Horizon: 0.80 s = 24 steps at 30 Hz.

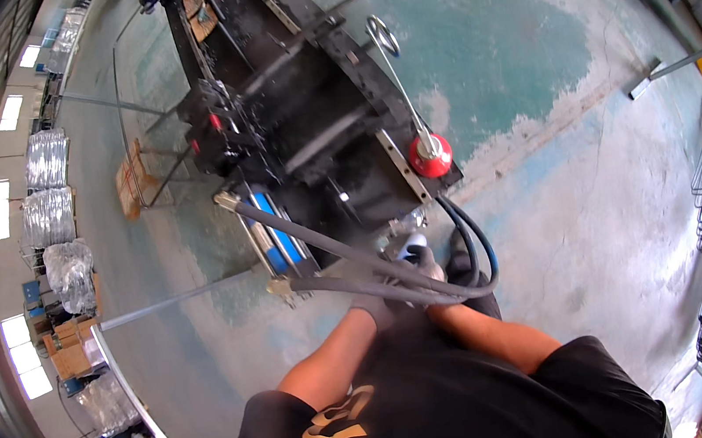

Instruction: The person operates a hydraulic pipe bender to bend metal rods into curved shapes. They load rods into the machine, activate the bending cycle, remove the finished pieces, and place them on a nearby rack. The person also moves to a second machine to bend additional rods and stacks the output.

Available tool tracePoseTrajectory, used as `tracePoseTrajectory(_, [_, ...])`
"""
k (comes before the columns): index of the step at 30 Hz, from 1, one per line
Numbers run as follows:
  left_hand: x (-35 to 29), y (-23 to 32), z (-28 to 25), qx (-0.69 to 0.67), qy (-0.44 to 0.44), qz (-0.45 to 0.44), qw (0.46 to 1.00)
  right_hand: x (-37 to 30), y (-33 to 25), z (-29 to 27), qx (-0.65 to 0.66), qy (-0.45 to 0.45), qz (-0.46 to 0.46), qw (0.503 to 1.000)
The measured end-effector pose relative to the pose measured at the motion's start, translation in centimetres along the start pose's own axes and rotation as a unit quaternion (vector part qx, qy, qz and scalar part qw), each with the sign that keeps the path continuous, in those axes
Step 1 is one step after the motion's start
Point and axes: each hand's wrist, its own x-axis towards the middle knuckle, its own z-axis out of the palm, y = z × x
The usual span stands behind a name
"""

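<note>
1. Two thick grey hoses (309, 234) lead from fittings on a blue-striped cylinder (287, 243) at the near left of the black machine (311, 87); they sweep rightward past its near end, then seem to curve back up toward the corner below a red round base (441, 161).
2. The left hand (371, 307), in a grey glove, is low among the hoses and partly covered by them; the right hand (429, 269), also gloved, is close beside it, just short of a bright metal piece (410, 222) at the machine's edge; the hands are near together, but fingers are blurred and hidden, so I cannot tell whether either is clamped on anything.
3. Both hoses look already joined to the cylinder; their other ends are hard to make out; with both hands at the near end, work there seems unfinished; how much is left does not show.
</note>
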Motion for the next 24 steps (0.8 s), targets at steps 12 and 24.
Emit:
tracePoseTrajectory(12, [1.6, 8.7, 1.9, -0.194, -0.082, -0.274, 0.938, -5.2, 3.6, 7.2, -0.352, 0.296, -0.369, 0.808])
tracePoseTrajectory(24, [2.3, 5.0, 1.7, -0.388, -0.147, -0.250, 0.875, -5.9, 0.7, 10.7, -0.435, 0.381, -0.258, 0.774])
